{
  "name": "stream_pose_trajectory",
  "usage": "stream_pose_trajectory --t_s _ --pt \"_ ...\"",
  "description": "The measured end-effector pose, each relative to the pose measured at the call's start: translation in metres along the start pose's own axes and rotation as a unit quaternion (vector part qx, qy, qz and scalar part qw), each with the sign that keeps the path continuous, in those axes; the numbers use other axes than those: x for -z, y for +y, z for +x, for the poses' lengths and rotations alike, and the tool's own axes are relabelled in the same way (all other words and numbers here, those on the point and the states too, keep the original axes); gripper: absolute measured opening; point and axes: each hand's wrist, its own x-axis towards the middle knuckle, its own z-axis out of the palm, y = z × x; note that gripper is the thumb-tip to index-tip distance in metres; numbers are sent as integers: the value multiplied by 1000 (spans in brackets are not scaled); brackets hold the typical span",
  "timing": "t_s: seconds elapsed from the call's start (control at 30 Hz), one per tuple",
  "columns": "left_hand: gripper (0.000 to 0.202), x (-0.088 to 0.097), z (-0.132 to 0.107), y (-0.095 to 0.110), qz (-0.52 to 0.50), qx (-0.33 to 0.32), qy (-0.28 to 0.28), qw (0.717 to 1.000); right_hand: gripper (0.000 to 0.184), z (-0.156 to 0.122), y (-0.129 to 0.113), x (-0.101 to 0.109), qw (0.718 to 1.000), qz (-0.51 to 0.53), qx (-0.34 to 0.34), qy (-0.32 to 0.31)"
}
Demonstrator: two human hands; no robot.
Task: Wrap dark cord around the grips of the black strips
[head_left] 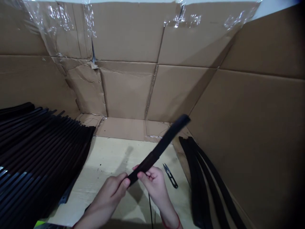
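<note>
Left hand [111, 188] and right hand [154, 183] pinch a strip [168, 137] mid-frame, seemingly unfinished; whether the lower-left pile [47, 152] or lower-right bands [197, 184] are done is unclear.

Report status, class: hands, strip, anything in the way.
Left hand and right hand grip black strip. Far end raised, free. Snips lie right of right hand, not blocking.

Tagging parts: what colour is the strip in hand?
The strip is black, dark brownish near its middle; see the head view.
</note>
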Motion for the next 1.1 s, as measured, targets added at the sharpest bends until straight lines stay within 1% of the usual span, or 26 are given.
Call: stream_pose_trajectory --t_s 0.07,0.1,0.13,0.2,0.23,0.27,0.33,0.37,0.4,0.43,0.5,0.53,0.57,0.63,0.67,0.7,0.73,0.8,0.83,0.87,0.9,0.93,0.97,1.0,1.03,1.1 --pt "58 -2 -1 1 -25 45 -74 996 43 -2 0 0 998 -19 -21 -50" --pt "60 -3 0 0 -17 40 -76 996 44 -3 0 0 998 -32 -21 -54" --pt "58 -4 2 -1 9 15 -47 999 45 -4 0 -1 998 -44 -13 -38" --pt "49 -5 5 -6 69 -48 41 996 43 -4 1 -1 999 -51 6 10" --pt "45 -5 7 -9 73 -55 62 994 44 -4 1 -1 999 -44 7 20" --pt "44 -5 7 -11 49 -39 51 997 45 -3 2 -1 999 -30 2 12" --pt "48 -5 7 -13 -46 11 -30 998 48 -1 4 0 1000 4 -16 -22" --pt "49 -5 6 -12 -82 20 -64 994 48 -1 6 0 999 18 -21 -24" --pt "49 -6 6 -11 -94 7 -76 993 46 0 7 0 999 27 -21 -9" --pt "47 -6 6 -9 -82 -23 -61 995 44 0 9 -1 999 31 -16 22" --pt "42 -7 5 -4 -35 -84 12 996 39 0 12 -4 996 29 -2 89" --pt "41 -7 5 -2 -26 -92 34 995 38 0 13 -6 994 31 2 102" --pt "42 -8 5 1 -32 -83 36 995 39 0 15 -8 994 39 -1 98" --pt "49 -8 6 3 -65 -40 -6 997 41 1 16 -10 995 68 -19 66" --pt "53 -8 7 3 -75 -28 -30 996 42 1 16 -11 995 77 -25 56" --pt "54 -8 8 2 -70 -29 -36 996 42 2 15 -12 995 78 -23 62" --pt "53 -9 9 0 -53 -41 -16 998 43 2 15 -12 994 69 -14 82" --pt "49 -10 12 -6 -22 -64 50 996 45 3 14 -11 991 36 9 127" --pt "49 -10 14 -9 -22 -57 63 996 45 3 13 -11 991 26 10 130" --pt "51 -10 16 -12 -36 -36 49 998 43 2 13 -10 993 26 2 114" --pt "54 -9 17 -14 -60 -6 10 998 41 2 13 -9 996 34 -10 83" --pt "55 -7 18 -15 -81 19 -43 996 42 2 12 -9 997 44 -20 52" --pt "55 -6 19 -15 -91 27 -80 992 43 2 12 -9 998 53 -24 34" --pt "53 -4 19 -14 -82 19 -88 993 44 2 12 -9 998 57 -20 36" --pt "50 -3 19 -12 -52 -3 -57 997 43 3 13 -10 997 58 -11 54" --pt "43 -2 16 -7 38 -57 51 996 38 3 13 -10 993 56 5 100"
